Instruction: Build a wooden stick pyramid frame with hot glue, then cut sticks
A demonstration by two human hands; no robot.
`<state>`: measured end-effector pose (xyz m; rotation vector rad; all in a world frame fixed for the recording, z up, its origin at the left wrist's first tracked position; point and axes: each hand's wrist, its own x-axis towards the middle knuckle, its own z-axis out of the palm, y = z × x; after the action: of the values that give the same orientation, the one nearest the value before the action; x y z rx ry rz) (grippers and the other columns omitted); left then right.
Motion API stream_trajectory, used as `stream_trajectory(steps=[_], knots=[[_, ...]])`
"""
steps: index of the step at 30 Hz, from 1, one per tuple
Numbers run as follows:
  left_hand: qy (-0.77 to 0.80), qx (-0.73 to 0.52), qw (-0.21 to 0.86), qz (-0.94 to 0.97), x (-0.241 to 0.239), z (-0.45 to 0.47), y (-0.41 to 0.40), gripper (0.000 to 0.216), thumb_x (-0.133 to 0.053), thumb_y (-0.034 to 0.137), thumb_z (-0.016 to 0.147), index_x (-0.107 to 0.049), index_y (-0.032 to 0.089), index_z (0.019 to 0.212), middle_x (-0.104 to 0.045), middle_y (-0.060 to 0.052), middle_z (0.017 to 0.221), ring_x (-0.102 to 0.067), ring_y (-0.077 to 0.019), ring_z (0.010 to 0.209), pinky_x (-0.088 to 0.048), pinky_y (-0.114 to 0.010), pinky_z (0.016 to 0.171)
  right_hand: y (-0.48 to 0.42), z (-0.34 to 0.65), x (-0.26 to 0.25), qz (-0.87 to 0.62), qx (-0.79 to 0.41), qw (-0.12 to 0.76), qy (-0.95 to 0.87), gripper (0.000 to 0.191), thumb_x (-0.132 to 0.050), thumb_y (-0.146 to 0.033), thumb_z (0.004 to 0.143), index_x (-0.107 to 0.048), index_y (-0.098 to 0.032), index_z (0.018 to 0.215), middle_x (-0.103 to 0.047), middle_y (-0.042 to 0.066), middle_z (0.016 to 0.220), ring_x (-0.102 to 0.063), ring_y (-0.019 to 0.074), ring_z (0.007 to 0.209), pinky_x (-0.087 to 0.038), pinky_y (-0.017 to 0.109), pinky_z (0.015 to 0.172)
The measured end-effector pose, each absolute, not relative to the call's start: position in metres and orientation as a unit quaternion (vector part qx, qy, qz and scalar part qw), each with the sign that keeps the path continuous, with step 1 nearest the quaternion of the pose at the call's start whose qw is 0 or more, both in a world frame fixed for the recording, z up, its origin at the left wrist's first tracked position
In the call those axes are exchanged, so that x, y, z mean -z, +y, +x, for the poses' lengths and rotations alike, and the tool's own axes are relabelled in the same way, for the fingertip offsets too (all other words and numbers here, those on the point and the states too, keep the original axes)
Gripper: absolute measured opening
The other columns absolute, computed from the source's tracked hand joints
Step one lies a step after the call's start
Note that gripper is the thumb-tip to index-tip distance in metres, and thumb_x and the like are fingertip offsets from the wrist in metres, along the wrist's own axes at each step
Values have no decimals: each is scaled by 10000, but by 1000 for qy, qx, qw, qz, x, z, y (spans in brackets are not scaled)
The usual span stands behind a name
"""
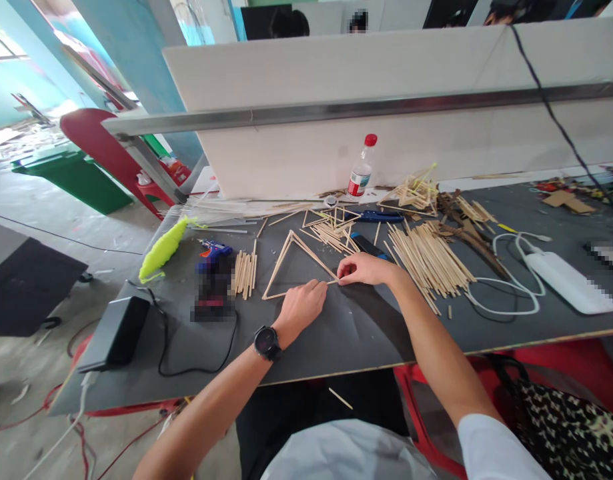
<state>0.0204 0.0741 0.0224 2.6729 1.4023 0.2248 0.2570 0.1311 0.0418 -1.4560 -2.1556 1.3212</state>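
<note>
A triangle of thin wooden sticks (279, 265) lies flat on the grey table in front of me. My left hand (303, 305) presses on its near side, fingers together over the stick. At the right corner, my right hand (369, 269) pinches the stick ends between thumb and fingers. The fingertips partly hide that corner. Left of the triangle sits a small bundle of short sticks (245, 273), with a blue glue gun (215, 250) beyond it. A large pile of loose sticks (429, 259) is spread to the right of my right hand.
Several small stick frames (331, 223) and a bottle with a red cap (360, 170) stand towards the back partition. A white power bank (573, 281) with a cable lies right. At left are a yellow-green pouch (165, 250) and a black box (116, 333) with cords.
</note>
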Motion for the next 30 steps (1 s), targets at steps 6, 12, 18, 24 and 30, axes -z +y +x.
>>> stream_trajectory(steps=[6, 12, 18, 24, 30], knots=[[470, -64, 61, 878, -21, 21, 74, 367, -334, 291, 1057, -694, 252, 1119, -717, -70, 984, -711, -214, 801, -465, -292, 651, 132, 262, -46, -504, -454, 100, -728, 314, -748, -458, 748, -809, -193, 905, -762, 47, 847, -654, 206, 817, -461, 288, 739], [468, -60, 50, 880, -21, 21, 74, 376, -325, 291, 1058, -694, 251, 1116, -722, -60, 981, -712, -216, 813, -446, -293, 634, 132, 262, -46, -499, -441, 98, -740, 317, -741, -448, 746, -812, -195, 924, -765, 52, 850, -662, 212, 817, -472, 288, 742], [471, -60, 52, 878, -21, 22, 74, 384, -321, 293, 1060, -697, 246, 1126, -725, -62, 994, -710, -208, 812, -439, -292, 633, 132, 262, -45, -502, -447, 109, -733, 350, -750, -508, 738, -812, -203, 898, -771, 55, 856, -668, 217, 828, -476, 295, 744], [476, -53, 60, 876, -21, 22, 73, 389, -320, 297, 1061, -698, 241, 1135, -726, -69, 1010, -713, -209, 836, -445, -289, 648, 132, 262, -45, -499, -442, 108, -738, 343, -740, -501, 746, -815, -200, 894, -770, 54, 852, -662, 214, 814, -470, 296, 737], [480, -55, 69, 873, -23, 22, 73, 389, -316, 304, 1063, -694, 249, 1136, -723, -75, 1015, -711, -213, 840, -451, -288, 660, 132, 261, -44, -499, -453, 109, -730, 331, -759, -480, 718, -804, -198, 886, -760, 49, 834, -657, 207, 796, -468, 289, 714]])
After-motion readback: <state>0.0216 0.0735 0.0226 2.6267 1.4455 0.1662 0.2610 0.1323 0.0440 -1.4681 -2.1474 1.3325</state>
